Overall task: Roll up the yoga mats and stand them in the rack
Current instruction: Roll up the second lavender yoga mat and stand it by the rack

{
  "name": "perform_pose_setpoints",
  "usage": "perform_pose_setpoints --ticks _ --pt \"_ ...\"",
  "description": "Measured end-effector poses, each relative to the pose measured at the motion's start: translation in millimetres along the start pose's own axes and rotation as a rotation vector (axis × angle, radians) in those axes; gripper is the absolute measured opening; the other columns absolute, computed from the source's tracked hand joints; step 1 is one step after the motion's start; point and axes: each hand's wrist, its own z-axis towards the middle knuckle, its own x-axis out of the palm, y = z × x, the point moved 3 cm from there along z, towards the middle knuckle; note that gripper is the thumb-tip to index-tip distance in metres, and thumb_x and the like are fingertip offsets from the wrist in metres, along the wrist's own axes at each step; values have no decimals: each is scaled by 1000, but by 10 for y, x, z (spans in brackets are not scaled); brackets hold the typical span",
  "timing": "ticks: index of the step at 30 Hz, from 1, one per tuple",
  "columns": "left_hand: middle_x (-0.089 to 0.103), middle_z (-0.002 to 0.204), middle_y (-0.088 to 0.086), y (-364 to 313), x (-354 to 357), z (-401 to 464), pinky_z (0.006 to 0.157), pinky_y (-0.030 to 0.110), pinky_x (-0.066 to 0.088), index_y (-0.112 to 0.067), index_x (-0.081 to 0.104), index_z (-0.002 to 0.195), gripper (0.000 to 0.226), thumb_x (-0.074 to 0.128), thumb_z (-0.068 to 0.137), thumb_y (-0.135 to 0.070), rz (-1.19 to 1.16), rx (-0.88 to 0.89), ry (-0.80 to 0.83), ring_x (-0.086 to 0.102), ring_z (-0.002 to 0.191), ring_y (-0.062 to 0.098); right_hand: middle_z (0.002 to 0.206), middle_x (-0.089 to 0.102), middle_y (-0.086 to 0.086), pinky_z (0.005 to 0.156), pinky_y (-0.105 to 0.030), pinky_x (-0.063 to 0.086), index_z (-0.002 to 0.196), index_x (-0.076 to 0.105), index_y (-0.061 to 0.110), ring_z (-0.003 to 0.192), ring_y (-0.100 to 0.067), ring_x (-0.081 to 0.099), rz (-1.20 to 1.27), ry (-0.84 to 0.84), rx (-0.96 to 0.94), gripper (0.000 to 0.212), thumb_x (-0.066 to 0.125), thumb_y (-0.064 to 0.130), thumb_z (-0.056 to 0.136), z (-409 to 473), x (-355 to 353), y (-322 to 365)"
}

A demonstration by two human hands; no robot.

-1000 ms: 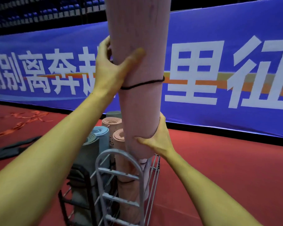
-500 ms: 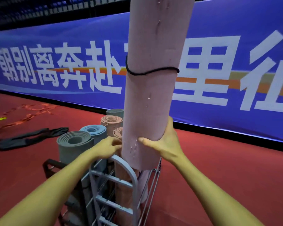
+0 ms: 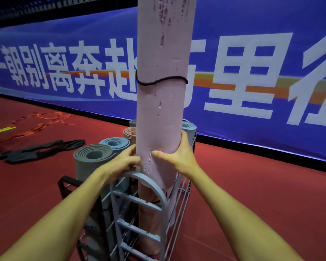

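At the rack's (image 3: 152, 187) top, the upright pink rolled mat (image 3: 158, 113) sits lower than 0.5 s ago, its bottom end now dipping behind the grey arched rail. Its black cord (image 3: 162, 81) has also dropped lower in view. The left hand (image 3: 122, 162) stays curled against the mat at 9 o'clock, fingers half closed on it. The right hand (image 3: 179, 157) wraps the mat from 3 o'clock, thumb across the front, firmly closed. A grey mat (image 3: 92, 157) and a blue mat (image 3: 115, 144) stand at 10 o'clock.
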Motion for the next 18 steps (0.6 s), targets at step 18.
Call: perform_pose_setpoints --ticks 18 --pt "81 101 -4 -186 214 159 75 32 51 -27 74 106 55 25 108 -51 -130 -112 -286 73 87 14 138 57 17 106 -35 52 145 32 34 123 3 58 -6 25 61 112 100 52 58 -239 239 -547"
